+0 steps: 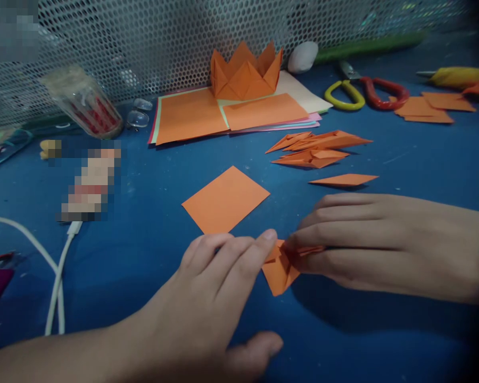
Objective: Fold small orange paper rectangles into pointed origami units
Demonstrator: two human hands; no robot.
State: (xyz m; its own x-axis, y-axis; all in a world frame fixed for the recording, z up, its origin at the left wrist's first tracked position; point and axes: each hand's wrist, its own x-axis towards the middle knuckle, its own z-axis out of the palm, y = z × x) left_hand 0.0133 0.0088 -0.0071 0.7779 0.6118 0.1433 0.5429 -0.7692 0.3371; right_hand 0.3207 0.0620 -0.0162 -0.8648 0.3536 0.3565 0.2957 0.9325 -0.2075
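Note:
A partly folded piece of orange origami paper (278,274) lies on the blue table, between my two hands. My right hand (355,242) comes in from the right with its fingers closed on the paper's right side; the fingertips hide part of the folds. From the left, my left hand (223,287) rests with fingers stretched and thumb apart, its index fingertip touching the paper's upper left edge. Just beyond my left hand is a flat orange sheet (227,199). Folded orange pieces (315,149) sit beyond my right hand, with a single slim folded piece (345,180) nearer.
An orange paper crown (245,74) stands on stacked coloured paper (191,114) at the back. Scissors (367,93) and small orange squares (427,109) lie back right. A tilted jar (90,106), a blurred-out object with a white cable (59,282) and a mesh panel (159,42) are also around.

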